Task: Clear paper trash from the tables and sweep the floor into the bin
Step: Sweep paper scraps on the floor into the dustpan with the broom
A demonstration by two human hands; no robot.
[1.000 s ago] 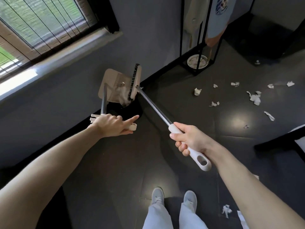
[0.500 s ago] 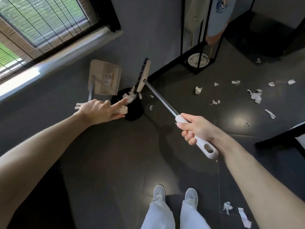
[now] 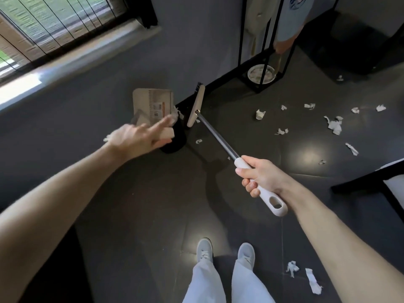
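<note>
Blur smears the left hand (image 3: 140,138), so its grip reads poorly. The lower fingers appear wrapped round the white handle end of the dustpan (image 3: 153,103), with the forefinger pointing straight out. Hand and dustpan hide most of the bin (image 3: 179,136); only its dark right side shows, with white paper at the rim. The dustpan is tilted up over the bin's left.

The right hand (image 3: 262,176) is closed round the white grip of the broom (image 3: 218,136), arm extended. The broom head stands on edge just right of the bin.

Paper scraps (image 3: 334,125) lie on the floor well right of the bin, with a few more beside the shoes (image 3: 204,248).
</note>
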